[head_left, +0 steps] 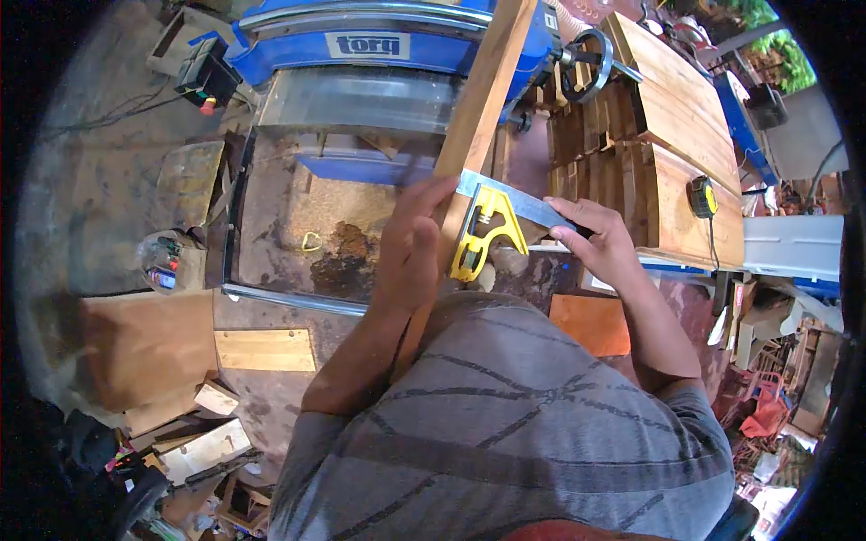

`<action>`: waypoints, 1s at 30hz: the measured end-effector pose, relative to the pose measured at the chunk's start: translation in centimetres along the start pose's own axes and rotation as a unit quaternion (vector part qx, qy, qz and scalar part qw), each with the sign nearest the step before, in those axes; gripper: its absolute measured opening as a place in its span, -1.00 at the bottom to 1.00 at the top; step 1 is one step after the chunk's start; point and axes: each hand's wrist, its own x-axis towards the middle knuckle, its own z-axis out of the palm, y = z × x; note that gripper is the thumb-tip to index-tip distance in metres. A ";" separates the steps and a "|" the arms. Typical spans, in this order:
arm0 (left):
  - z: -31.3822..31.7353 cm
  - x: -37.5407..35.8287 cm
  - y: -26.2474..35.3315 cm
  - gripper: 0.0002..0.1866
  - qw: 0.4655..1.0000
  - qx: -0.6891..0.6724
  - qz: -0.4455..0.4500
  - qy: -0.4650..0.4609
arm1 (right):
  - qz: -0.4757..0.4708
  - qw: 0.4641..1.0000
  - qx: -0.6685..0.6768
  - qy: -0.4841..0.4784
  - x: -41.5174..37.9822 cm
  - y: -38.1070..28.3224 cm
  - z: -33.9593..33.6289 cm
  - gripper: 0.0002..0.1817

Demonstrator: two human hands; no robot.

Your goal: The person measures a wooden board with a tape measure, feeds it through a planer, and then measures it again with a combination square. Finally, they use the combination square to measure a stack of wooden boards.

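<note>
The left hand (410, 243) is wrapped around a long wooden board (478, 108) that rises steeply from near the person's chest toward the top of the view; the fingers are curled together on the board's left edge and the thumb lies over its face. Across this board sits a combination square (487, 230) — its yellow head is pressed against the board's right edge, and the steel blade runs to the right and slightly down. The right hand (604, 239) holds the far end of that blade, with the fingers closed on it from above and the thumb under it as far as one can see. Behind the board stands a blue machine (361, 45) with a grey metal table, and its hand wheel (591, 63) is just to the right of the board. Further right, a stack of wooden planks (686, 117) lies flat, and a yellow tape measure (703, 197) rests on the nearest plank — well apart from both hands.
</note>
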 end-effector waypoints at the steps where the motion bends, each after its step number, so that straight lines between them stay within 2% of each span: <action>1: 0.0 -0.2 -0.3 -0.26 1.000 -0.010 -0.004 0.001 | 0.012 1.000 -0.007 -0.007 0.0 -0.3 -0.1 -0.57; 6: 0.4 -0.6 -1.6 -0.30 0.997 -0.071 -0.026 0.009 | 0.027 0.999 -0.011 -0.012 -0.1 -0.4 0.0 -0.57; 8: 0.5 -0.5 -1.5 -0.36 0.999 -0.048 0.003 0.011 | -0.005 1.000 -0.008 0.006 -0.2 0.1 0.3 -0.56; 18: 0.1 -0.6 -2.1 -0.47 0.999 -0.006 0.031 0.002 | 0.002 1.000 -0.003 0.010 -0.2 -0.4 0.4 -0.56; 21: 0.5 -0.8 -2.4 -0.54 0.997 -0.073 -0.034 0.022 | -0.018 1.000 0.003 0.015 -0.3 -0.1 0.5 -0.55; 26: 0.2 -0.4 -1.0 -0.64 0.999 -0.023 -0.030 0.011 | -0.014 1.000 -0.011 0.016 -0.4 -0.1 0.4 -0.57; 28: 0.3 -0.5 -1.6 -0.64 0.999 -0.029 -0.007 0.012 | -0.029 0.999 -0.002 0.021 -0.4 -0.2 0.5 -0.57; 30: 0.2 -0.5 -2.0 -0.65 0.999 -0.002 0.034 0.009 | 0.008 1.000 -0.006 0.003 -0.5 -0.7 0.4 -0.58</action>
